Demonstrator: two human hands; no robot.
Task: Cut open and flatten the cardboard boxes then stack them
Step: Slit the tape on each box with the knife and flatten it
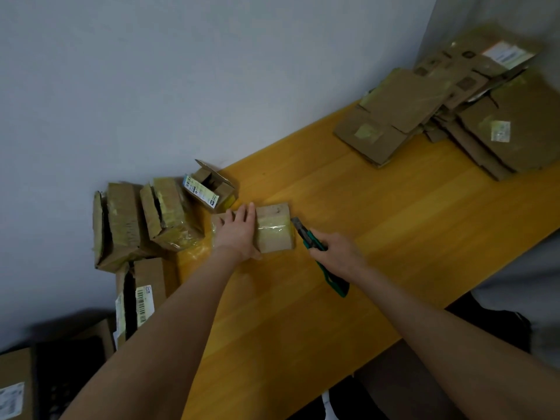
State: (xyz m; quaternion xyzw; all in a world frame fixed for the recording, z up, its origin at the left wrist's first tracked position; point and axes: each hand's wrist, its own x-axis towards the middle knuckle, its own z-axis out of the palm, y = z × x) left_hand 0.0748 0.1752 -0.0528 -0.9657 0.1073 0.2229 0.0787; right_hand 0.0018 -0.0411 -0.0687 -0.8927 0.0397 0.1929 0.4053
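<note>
A small taped cardboard box (274,228) lies on the yellow wooden table (378,225). My left hand (239,233) rests flat on top of the box with straight fingers, covering its left half. My right hand (336,250) grips a green utility knife (321,259), and the blade tip sits at the box's right edge. Flattened cardboard boxes (448,110) are piled at the table's far right corner.
Several unflattened taped boxes (145,219) crowd the table's left end by the white wall, one small box (210,187) with open flaps. More boxes (15,386) sit lower left. The table's front edge runs diagonally on the right.
</note>
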